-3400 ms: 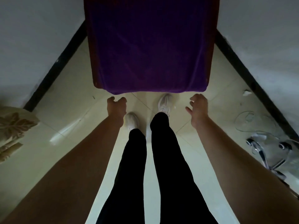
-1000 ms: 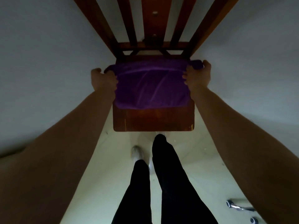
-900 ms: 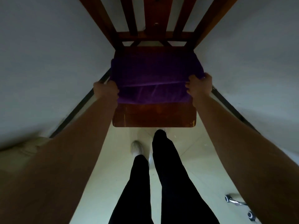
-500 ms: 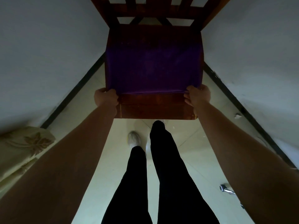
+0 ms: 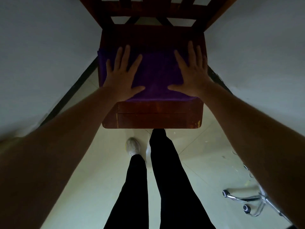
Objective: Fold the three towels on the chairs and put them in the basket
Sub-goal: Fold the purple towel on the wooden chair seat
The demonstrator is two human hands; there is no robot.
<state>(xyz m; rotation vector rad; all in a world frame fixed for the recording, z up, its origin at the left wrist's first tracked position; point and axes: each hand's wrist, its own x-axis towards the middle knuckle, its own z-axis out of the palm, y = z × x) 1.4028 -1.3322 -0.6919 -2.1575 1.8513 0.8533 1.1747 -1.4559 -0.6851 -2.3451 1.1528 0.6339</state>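
No basket shows in the head view. The left hand (image 5: 123,76) lies flat, fingers spread wide, on the left part of the purple towel (image 5: 155,76). The towel lies folded on the seat of the wooden chair (image 5: 155,116), its long axis running left to right, near edge parallel to the seat front. The right hand (image 5: 191,75) presses flat on its right part, fingers also splayed.

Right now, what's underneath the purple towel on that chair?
The purple towel lies on the wooden chair seat, whose front strip shows bare. The left hand and right hand press flat on top. The seat beneath the cloth is covered, so anything there cannot be seen.
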